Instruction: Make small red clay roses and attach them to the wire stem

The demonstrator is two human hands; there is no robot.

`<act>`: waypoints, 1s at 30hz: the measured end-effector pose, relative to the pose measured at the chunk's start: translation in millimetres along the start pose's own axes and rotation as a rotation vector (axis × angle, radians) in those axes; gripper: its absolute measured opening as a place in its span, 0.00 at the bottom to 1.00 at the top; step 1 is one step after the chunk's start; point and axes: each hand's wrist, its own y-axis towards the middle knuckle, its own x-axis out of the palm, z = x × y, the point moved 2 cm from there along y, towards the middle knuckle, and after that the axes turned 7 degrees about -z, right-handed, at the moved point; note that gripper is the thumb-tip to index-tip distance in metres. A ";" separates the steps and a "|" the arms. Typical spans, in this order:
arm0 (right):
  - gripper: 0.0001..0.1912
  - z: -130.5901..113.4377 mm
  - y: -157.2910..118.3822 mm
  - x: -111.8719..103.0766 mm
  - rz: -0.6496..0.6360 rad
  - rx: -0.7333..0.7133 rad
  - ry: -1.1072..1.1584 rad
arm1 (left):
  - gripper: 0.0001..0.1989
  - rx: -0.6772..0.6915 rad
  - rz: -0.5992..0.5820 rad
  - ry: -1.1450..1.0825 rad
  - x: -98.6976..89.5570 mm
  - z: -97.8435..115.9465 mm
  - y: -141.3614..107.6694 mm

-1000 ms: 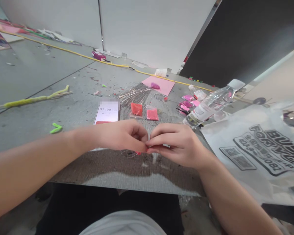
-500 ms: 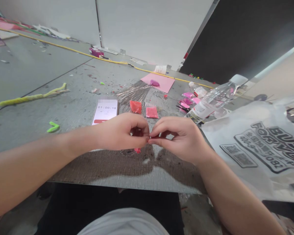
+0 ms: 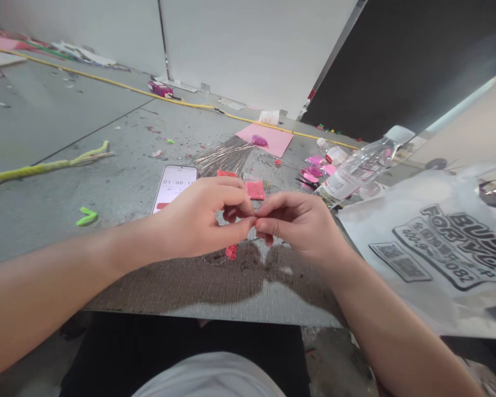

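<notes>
My left hand [image 3: 215, 215] and my right hand [image 3: 297, 223] meet above the front of the grey table [image 3: 248, 295], thumb and forefinger pinched on each. What sits between the fingertips is too small to make out. Below the left fingers, a small red-pink clump [image 3: 231, 252] rests on the table beside some thin wire-like bits. Just beyond the hands lie a flat pink packet [image 3: 255, 189] and an orange-red packet [image 3: 227, 173], the latter partly hidden by my left hand. A phone [image 3: 174, 184] showing a timer lies past my left wrist.
Thin metal wires [image 3: 225, 156] lie in a bundle by a pink sheet [image 3: 268, 138]. At right stand a clear bottle [image 3: 364, 162] and a white plastic bag [image 3: 434, 237]. Left are a green bent piece [image 3: 86, 216] and a yellow-green fuzzy stick [image 3: 52, 165]. A yellow cable [image 3: 136, 86] crosses the back.
Both hands have shifted slightly, still pinched together; the right fingers have curled differently, with lower fingertips showing. The left hand now covers more of the orange-red packet, and the clump is more exposed.
</notes>
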 end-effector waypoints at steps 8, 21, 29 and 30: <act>0.15 14.9 3.9 -4.7 -0.235 -0.011 0.335 | 0.08 0.044 0.006 -0.109 -6.2 -1.3 1.0; 0.17 27.2 13.2 -9.8 -0.515 -0.335 0.406 | 0.12 -0.015 -0.445 0.322 -2.3 -60.8 12.7; 0.16 28.5 13.4 -11.7 -0.501 -0.329 0.462 | 0.09 -0.019 -0.432 0.308 -0.8 -72.5 14.4; 0.16 28.7 13.4 -12.1 -0.492 -0.327 0.460 | 0.09 -0.007 -0.427 0.298 0.4 -72.7 14.5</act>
